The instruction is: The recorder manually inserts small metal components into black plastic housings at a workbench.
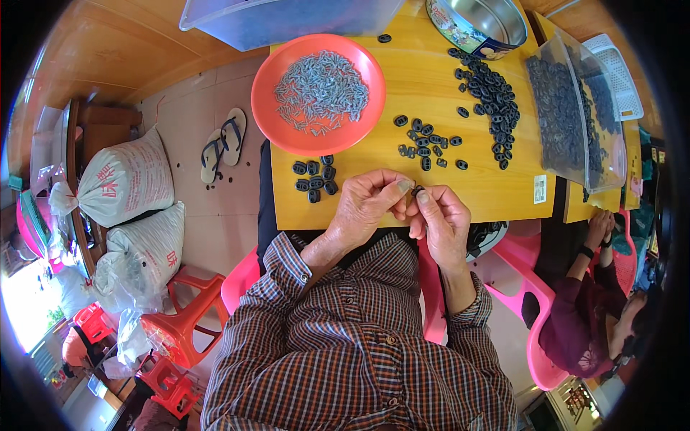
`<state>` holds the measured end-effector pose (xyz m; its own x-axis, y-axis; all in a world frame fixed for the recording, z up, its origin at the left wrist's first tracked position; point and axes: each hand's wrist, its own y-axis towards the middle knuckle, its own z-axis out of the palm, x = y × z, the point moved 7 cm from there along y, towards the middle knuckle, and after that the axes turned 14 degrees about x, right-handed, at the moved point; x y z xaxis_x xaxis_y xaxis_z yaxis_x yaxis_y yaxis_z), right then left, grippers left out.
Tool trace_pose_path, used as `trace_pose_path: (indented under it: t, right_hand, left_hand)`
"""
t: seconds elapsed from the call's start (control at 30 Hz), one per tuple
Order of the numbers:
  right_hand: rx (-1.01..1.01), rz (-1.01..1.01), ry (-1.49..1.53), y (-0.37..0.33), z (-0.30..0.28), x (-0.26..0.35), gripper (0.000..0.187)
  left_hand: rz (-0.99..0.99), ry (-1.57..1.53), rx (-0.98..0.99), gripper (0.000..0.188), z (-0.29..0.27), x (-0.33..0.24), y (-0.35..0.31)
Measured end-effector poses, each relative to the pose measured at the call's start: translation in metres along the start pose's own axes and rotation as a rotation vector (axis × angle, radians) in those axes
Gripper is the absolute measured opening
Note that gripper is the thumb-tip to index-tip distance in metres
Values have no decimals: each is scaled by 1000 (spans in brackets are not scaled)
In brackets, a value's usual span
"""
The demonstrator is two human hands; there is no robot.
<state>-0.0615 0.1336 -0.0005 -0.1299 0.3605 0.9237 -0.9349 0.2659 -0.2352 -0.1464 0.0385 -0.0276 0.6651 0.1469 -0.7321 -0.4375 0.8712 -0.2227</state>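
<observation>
Both hands met at the near edge of the yellow table (431, 79), just past centre of view. The left hand (366, 205) was closed, thumb and forefinger pinched together toward the right hand. The right hand (440, 223) was likewise curled, its fingertips touching the left's. Between the fingertips of both sat a small black piece (417, 190), gripped at the point of contact; which hand bore it more could not be told.

At 11 o'clock from the hands stood a round orange plate (287, 122) holding a heap of small grey pins (320, 90). At 9 o'clock, near the left hand, lay a tight cluster of black pieces (315, 178) on the table. At 12 o'clock lay a loose scatter (425, 140) of the same pieces, and at 1 o'clock a longer pile (492, 93) ran toward the far edge.

Packages: a clear tub (575, 108) at 2 o'clock, full of black pieces; a round metal tin (481, 25) with a printed rim at 12 o'clock, far edge; a blue-tinted clear bin (287, 18) at 11 o'clock. A small white label (540, 189) was stuck on the table at 3 o'clock. Two white sacks (126, 179) with red markings lay on the floor at 9 o'clock, sandals (223, 144) beside them. Another person (589, 316) sat at 4 o'clock.
</observation>
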Motion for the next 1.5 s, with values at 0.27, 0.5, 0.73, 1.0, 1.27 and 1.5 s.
trace_pose_path:
  t: [0.27, 0.5, 0.73, 1.0, 1.27, 1.5]
  right_hand:
    - [-12, -1, -20, 0, -1, 1, 15]
    - [-55, 3, -94, -1, 1, 4, 17]
    - [-65, -17, -148, -1, 2, 4, 16]
    - [-42, -33, -232, 2, 0, 5, 15]
    - [-4, -44, -113, 2, 2, -2, 14]
    - [-18, 9, -148, 2, -2, -1, 14]
  left_hand:
    - [-1, 17, -3, 14, -1, 2, 1]
    - [7, 101, -16, 14, -1, -1, 0]
    - [95, 202, -11, 13, 4, -8, -1]
    - [125, 237, -28, 12, 4, -9, -2]
    - [114, 271, -49, 12, -2, -9, -1]
    - [107, 286, -25, 15, -1, -9, 0]
